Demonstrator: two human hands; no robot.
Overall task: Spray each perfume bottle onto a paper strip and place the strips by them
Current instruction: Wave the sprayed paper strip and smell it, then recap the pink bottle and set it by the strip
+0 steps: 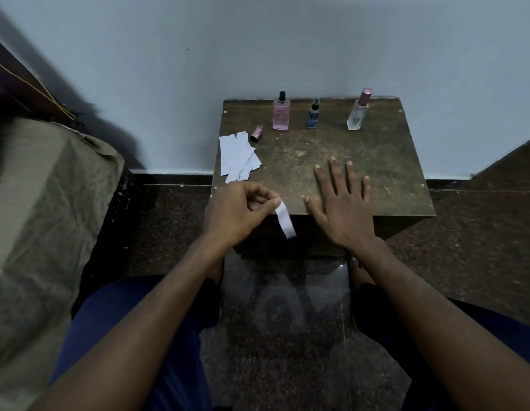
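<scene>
Three perfume bottles stand along the back of a small dark wooden table (pixel 376 149): a pink bottle (pixel 281 114) with its cap off, a slim blue bottle (pixel 314 114), and a clear bottle (pixel 358 111) with a pink cap. The loose pink cap (pixel 256 134) lies left of the pink bottle. A pile of white paper strips (pixel 237 157) sits at the table's left edge. My left hand (pixel 237 212) pinches one paper strip (pixel 285 219) at the table's front edge. My right hand (pixel 341 197) lies flat on the table, fingers spread.
The table stands against a pale wall. A bed or cushion under olive cloth (pixel 35 218) fills the left side. Dark speckled floor (pixel 465 247) surrounds the table. My knees in blue shorts (pixel 133 315) are below.
</scene>
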